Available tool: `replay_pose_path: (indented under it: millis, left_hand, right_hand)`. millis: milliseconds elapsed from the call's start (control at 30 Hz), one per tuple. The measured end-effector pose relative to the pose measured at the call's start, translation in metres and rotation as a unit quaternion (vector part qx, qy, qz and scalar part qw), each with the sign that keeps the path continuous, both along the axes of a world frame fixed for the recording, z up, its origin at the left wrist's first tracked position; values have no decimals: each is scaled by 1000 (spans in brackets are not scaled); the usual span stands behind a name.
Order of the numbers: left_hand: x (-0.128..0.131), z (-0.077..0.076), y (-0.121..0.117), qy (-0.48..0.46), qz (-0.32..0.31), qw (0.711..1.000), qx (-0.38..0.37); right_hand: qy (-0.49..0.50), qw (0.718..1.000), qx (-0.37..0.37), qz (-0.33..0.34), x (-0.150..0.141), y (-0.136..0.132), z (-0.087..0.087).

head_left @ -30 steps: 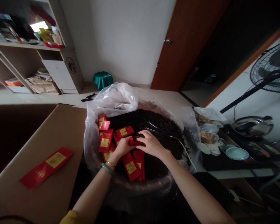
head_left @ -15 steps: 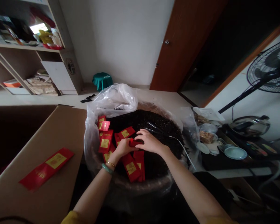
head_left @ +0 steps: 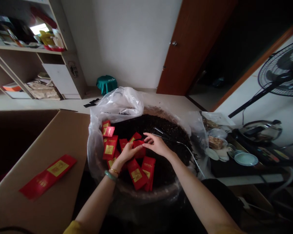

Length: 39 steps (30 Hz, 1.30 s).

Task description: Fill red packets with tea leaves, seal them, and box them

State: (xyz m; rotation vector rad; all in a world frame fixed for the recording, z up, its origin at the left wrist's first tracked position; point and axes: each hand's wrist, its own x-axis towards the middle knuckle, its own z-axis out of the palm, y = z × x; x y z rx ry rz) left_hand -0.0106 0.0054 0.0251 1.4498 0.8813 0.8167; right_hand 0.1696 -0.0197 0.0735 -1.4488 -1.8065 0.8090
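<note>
At the far left, pale shelving [head_left: 19, 51] stands behind a cardboard box [head_left: 73, 130]; across the box's flap lies a lone red packet [head_left: 48, 176] with a gold label. Farther back, a green-covered object [head_left: 106, 84] sits on the floor by the wall.

Next comes a large round container, lined with a clear plastic bag [head_left: 129, 99] and holding dark, loose leaf-like material [head_left: 171, 125]. Red packets [head_left: 109, 148] overlap along the container's left side, resting against the plastic. Just right of them is the person's left hand [head_left: 127, 152], with a jade-green bangle [head_left: 111, 175] and a gold bracelet [head_left: 114, 171] at its wrist. This hand grips another red packet [head_left: 139, 152], thumb along the top — the packet is held above the dark material, its top toward the right hand [head_left: 156, 144]. The right hand's fingers curve loosely at that top edge, the thumb close against it; whether they pinch it, one cannot tell. Below the hands, more packets [head_left: 136, 177] lie fanned.

Beyond the right hand, a slim black tool [head_left: 164, 134] with a white cord [head_left: 191, 152] rests on the material. Farther right are dishes [head_left: 246, 159] and a black fan [head_left: 283, 73].
</note>
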Motion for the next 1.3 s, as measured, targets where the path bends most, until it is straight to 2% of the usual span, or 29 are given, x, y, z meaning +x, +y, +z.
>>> replay_pose_path:
  millis: [133, 300, 500, 667, 733, 900, 1000, 1100, 1167, 1233, 1300]
  left_hand:
    - [0, 0, 0, -59, -7, 997, -54]
    - [-1, 2, 2, -58, 26, 996, -59]
    - [-3, 7, 3, -114, 55, 990, -58]
    - [-5, 11, 1, -92, 3, 993, -80]
    - [-5, 13, -1, -91, -10, 992, -92]
    - [-5, 17, -5, -117, -6, 985, -129]
    - [-4, 17, -7, -113, 8, 983, -144]
    - [-3, 15, -7, -100, 26, 985, -141]
    - [-2, 12, -5, -103, 36, 984, -142]
    - [-2, 7, -3, -114, 43, 982, -144]
    - [-2, 2, -1, -121, 43, 982, -141]
  right_hand:
    - [20, 1000, 19, -15, -7, 2, -5]
    - [37, 996, 77, -32, -19, 7, -5]
    - [100, 991, 23, -90, -26, 15, -5]
    - [86, 995, 11, -51, -25, 17, 1]
    - [77, 995, 4, -60, -24, 16, 3]
    - [99, 988, 28, -115, -31, 13, -5]
    - [84, 992, 27, -86, -33, 13, -11]
    - [24, 995, 57, -79, -16, 19, -16]
    - [-79, 982, 108, -134, 7, 24, -20]
    - [-252, 939, 107, -207, 31, 28, -25]
    - [-377, 893, 56, -238, 51, 29, -32]
